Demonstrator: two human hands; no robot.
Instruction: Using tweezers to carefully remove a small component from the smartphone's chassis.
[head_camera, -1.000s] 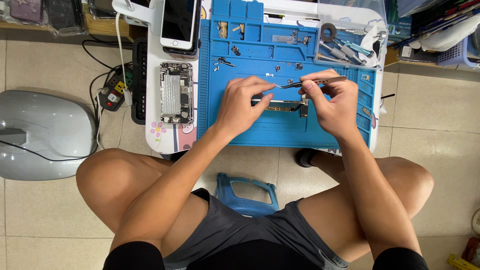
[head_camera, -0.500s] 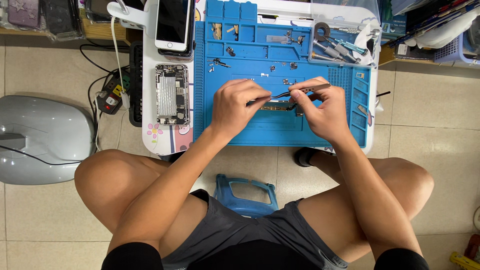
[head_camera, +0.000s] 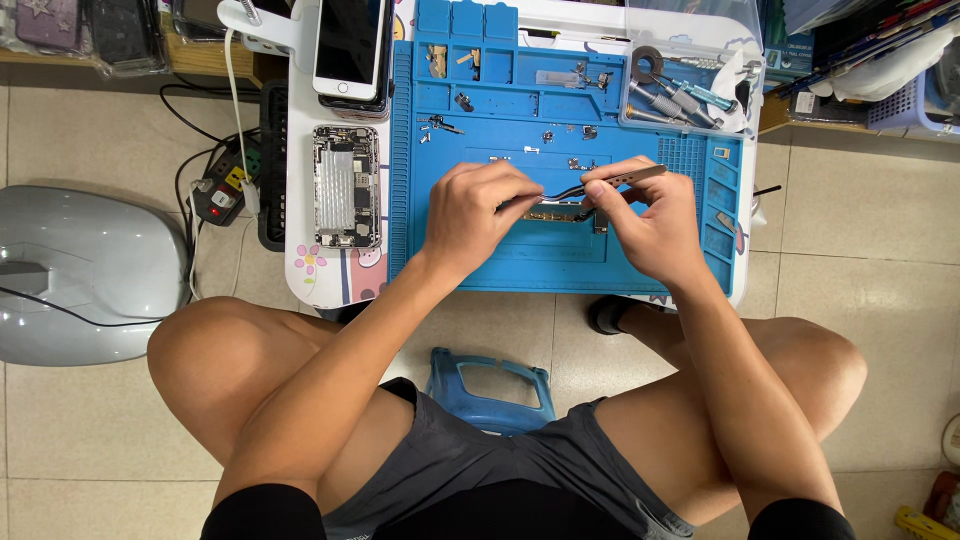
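Note:
My left hand (head_camera: 478, 215) pinches a small circuit board (head_camera: 558, 214) down on the blue repair mat (head_camera: 560, 265). My right hand (head_camera: 645, 218) grips metal tweezers (head_camera: 610, 182) whose tips point left onto the board between the two hands. An opened phone body (head_camera: 346, 187) with its inner parts showing lies left of the mat on the small white table (head_camera: 305, 270). A phone screen (head_camera: 352, 45) lies face up above it.
Small screws and parts dot the mat's upper area (head_camera: 560, 135). A clear tray of tools (head_camera: 690, 90) sits at its top right. A grey rounded device (head_camera: 70, 275) and a power strip (head_camera: 222, 185) are on the floor at left. A blue stool (head_camera: 490, 385) shows between my knees.
Both hands and the tweezers stay over the board with only slight shifts. The view has drifted a little, so the table sits marginally lower in frame.

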